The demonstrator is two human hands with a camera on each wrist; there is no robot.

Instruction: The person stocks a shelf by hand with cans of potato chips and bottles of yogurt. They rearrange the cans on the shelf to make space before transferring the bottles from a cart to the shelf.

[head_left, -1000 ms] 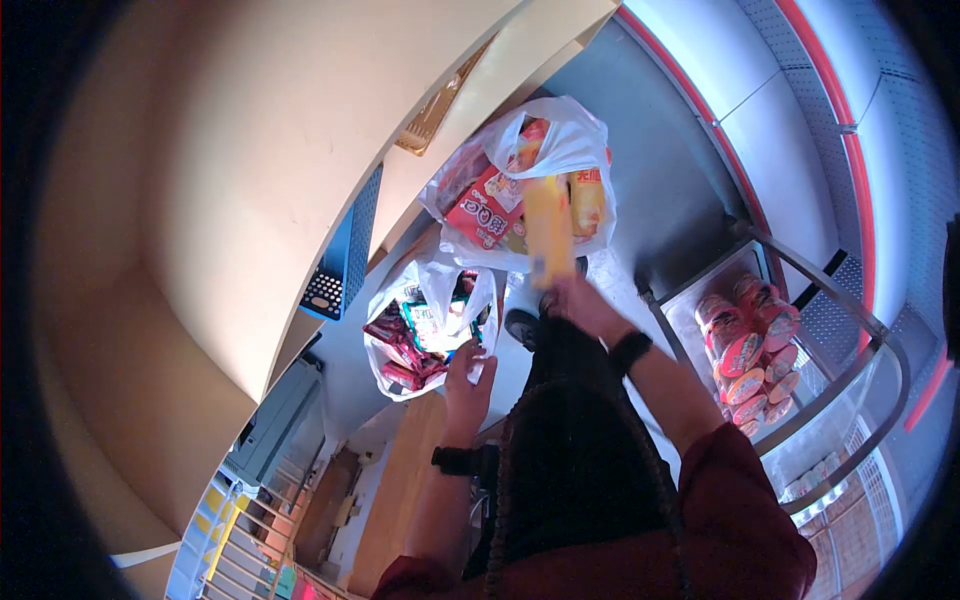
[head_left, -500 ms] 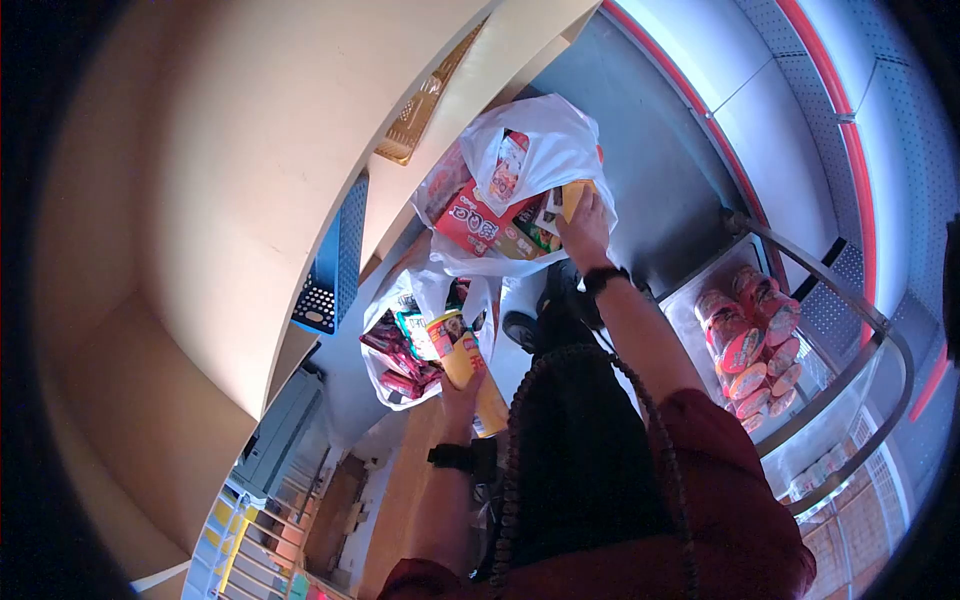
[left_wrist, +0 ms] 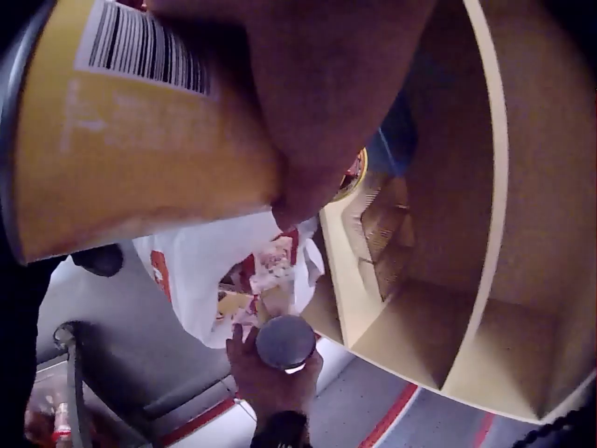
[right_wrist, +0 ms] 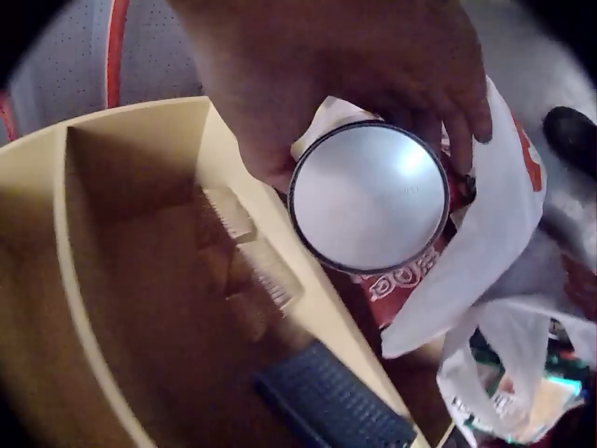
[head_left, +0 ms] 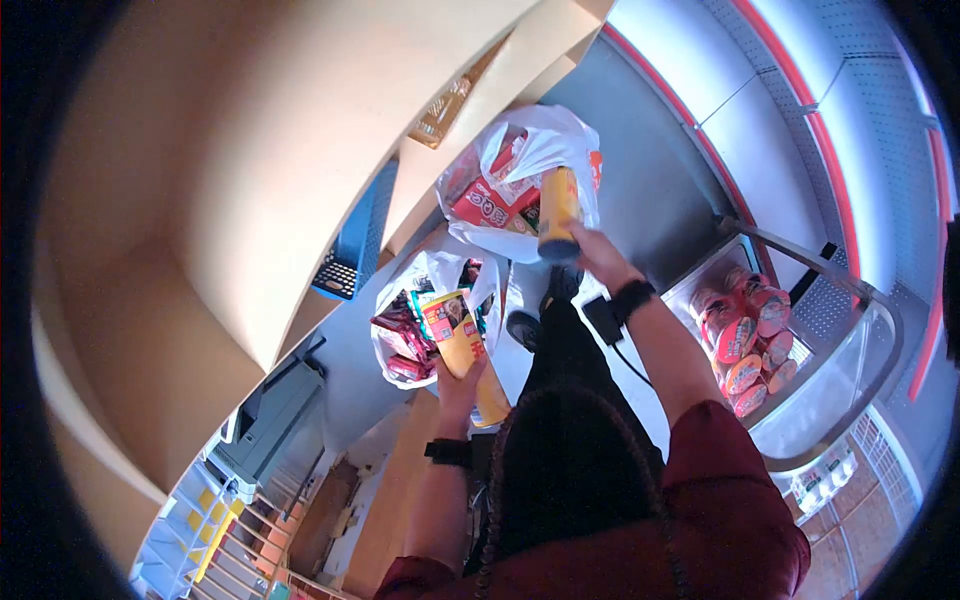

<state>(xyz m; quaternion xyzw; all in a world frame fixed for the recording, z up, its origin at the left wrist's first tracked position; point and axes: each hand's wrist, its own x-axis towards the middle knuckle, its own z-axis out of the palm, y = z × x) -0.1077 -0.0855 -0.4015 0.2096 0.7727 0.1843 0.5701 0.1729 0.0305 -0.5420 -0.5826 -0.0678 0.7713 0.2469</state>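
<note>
My left hand (head_left: 458,390) grips a yellow chip canister (head_left: 461,345), tilted, in front of the smaller white plastic bag (head_left: 381,305). In the left wrist view a barcode shows on this canister (left_wrist: 140,159). My right hand (head_left: 603,258) holds a second yellow canister (head_left: 559,200) over the near side of the larger white plastic bag (head_left: 565,130). Its round metal end (right_wrist: 368,201) faces the right wrist camera, with the fingers around its far side. A red snack box (head_left: 480,205) lies inside the larger bag.
Tan shelving (head_left: 300,180) curves along the left, with a blue basket (head_left: 362,240) and a brown basket (head_left: 440,115) on it. On the right, a metal-framed cart (head_left: 880,350) holds several red-lidded cups (head_left: 745,340). Dark red packets (head_left: 405,345) fill the smaller bag.
My left hand, earlier without a canister beside the smaller bag, now grips the first one, which my right hand held. My right hand has reached into the larger bag and lifted out a second canister.
</note>
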